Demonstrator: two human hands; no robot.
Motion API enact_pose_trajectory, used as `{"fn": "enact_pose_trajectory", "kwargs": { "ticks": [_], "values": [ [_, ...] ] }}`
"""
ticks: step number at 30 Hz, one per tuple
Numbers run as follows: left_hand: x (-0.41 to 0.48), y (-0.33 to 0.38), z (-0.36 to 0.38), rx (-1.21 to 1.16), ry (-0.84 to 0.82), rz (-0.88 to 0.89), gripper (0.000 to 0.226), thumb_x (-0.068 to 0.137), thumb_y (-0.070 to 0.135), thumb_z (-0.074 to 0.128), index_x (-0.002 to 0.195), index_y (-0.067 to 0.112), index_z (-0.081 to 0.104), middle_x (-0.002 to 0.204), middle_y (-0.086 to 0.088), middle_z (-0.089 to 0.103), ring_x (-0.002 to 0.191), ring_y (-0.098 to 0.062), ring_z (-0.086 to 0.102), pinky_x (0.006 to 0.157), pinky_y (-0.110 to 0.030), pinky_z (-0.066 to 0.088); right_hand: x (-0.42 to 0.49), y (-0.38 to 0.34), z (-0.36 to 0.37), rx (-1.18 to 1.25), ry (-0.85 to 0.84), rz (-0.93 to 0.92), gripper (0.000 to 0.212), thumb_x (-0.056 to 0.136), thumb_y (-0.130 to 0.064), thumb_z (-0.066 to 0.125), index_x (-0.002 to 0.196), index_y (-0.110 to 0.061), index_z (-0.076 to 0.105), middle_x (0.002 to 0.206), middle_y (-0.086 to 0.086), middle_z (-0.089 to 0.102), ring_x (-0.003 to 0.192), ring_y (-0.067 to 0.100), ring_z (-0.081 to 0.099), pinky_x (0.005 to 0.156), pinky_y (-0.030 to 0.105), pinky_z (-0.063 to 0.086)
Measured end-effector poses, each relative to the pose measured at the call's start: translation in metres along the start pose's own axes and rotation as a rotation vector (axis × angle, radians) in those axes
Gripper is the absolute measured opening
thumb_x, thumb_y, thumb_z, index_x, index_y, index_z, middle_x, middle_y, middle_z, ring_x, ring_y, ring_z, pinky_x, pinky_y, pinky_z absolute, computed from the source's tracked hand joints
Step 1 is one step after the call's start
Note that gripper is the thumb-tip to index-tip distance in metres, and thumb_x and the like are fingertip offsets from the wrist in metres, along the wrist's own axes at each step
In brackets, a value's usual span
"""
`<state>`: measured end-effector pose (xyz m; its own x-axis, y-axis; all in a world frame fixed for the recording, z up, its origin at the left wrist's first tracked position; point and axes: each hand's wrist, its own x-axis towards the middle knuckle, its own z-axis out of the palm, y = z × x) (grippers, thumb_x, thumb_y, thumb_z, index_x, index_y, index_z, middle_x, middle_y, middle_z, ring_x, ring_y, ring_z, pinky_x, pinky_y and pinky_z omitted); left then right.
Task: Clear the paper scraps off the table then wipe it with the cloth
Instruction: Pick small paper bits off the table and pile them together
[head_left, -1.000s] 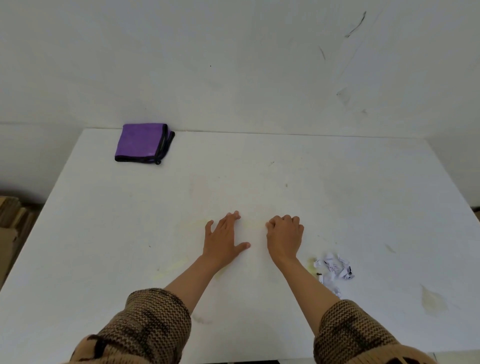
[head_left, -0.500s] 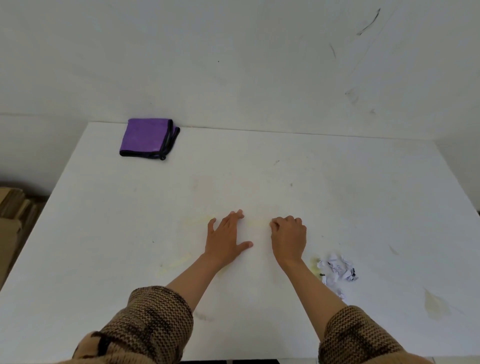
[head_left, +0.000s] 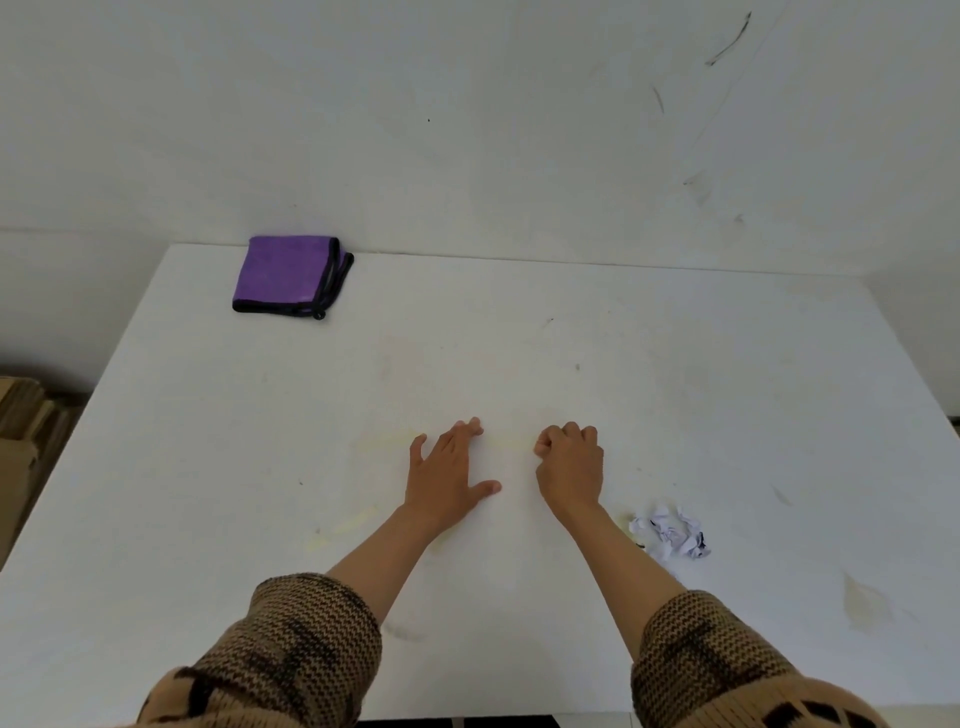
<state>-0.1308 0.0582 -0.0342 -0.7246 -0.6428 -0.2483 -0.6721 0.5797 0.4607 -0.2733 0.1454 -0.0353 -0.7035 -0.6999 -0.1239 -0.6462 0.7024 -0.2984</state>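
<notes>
My left hand (head_left: 447, 473) lies flat on the tabletop (head_left: 727, 389), and my right hand (head_left: 571, 462) is fisted, holding nothing. Crumpled paper scraps (head_left: 670, 532) sit beside my right forearm. The folded cloth (head_left: 285, 273) is at the far left corner.

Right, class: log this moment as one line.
left hand flat on table | right hand curled | paper scraps uncleared | cloth folded, untouched

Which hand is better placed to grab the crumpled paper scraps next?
Right. The crumpled paper scraps lie just beside the right forearm, near the right hand; the left hand rests flat farther away and would have to cross over.
</notes>
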Motion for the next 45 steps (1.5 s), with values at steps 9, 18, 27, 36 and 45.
{"fn": "enact_pose_trajectory", "kwargs": {
  "ticks": [9, 18, 27, 36, 45],
  "values": [
    [0.000, 0.000, -0.001, 0.008, -0.016, 0.000, 0.081, 0.082, 0.056, 0.054, 0.144, 0.021, 0.014, 0.149, 0.013, 0.026, 0.141, -0.003, 0.016, 0.115, -0.043, 0.003, -0.011, 0.000, 0.006, 0.125, 0.162, 0.021, 0.017, 0.090, -0.009, 0.054, 0.090, -0.006, 0.071, 0.087, 0.011, 0.064, 0.089, 0.029, 0.052, 0.070, 0.033, 0.033],
    [-0.001, 0.001, -0.001, 0.003, -0.023, -0.003, 0.081, 0.083, 0.055, 0.054, 0.144, 0.022, 0.012, 0.150, 0.013, 0.026, 0.141, -0.003, 0.016, 0.116, -0.043, 0.004, 0.005, -0.009, -0.009, -0.148, -0.053, -0.029, 0.019, 0.084, 0.001, 0.047, 0.098, -0.003, 0.059, 0.102, 0.011, 0.059, 0.106, 0.029, 0.045, 0.081, 0.033, 0.036],
    [0.000, -0.001, -0.001, 0.018, -0.033, 0.004, 0.082, 0.083, 0.056, 0.053, 0.145, 0.021, 0.012, 0.151, 0.013, 0.022, 0.142, -0.003, 0.013, 0.116, -0.044, 0.003, 0.007, -0.009, 0.003, -0.343, -0.067, -0.080, 0.024, 0.082, 0.006, 0.039, 0.102, 0.002, 0.053, 0.099, 0.018, 0.057, 0.097, 0.033, 0.049, 0.083, 0.034, 0.040],
    [-0.001, -0.002, -0.001, 0.007, -0.024, 0.010, 0.082, 0.083, 0.056, 0.054, 0.145, 0.022, 0.012, 0.150, 0.014, 0.024, 0.142, -0.002, 0.012, 0.116, -0.043, 0.002, 0.002, -0.006, 0.008, -0.169, 0.063, -0.141, 0.011, 0.063, 0.008, 0.047, 0.057, -0.001, 0.050, 0.052, 0.015, 0.049, 0.050, 0.030, 0.048, 0.046, 0.030, 0.030],
    [0.001, -0.003, 0.002, -0.001, -0.017, 0.011, 0.083, 0.082, 0.058, 0.053, 0.145, 0.023, 0.012, 0.150, 0.013, 0.026, 0.141, -0.003, 0.014, 0.116, -0.043, 0.002, -0.020, 0.000, 0.010, 0.174, 0.107, -0.047, 0.022, 0.093, -0.012, 0.051, 0.108, 0.000, 0.060, 0.102, 0.013, 0.054, 0.099, 0.028, 0.047, 0.068, 0.038, 0.050]
  ]
}}
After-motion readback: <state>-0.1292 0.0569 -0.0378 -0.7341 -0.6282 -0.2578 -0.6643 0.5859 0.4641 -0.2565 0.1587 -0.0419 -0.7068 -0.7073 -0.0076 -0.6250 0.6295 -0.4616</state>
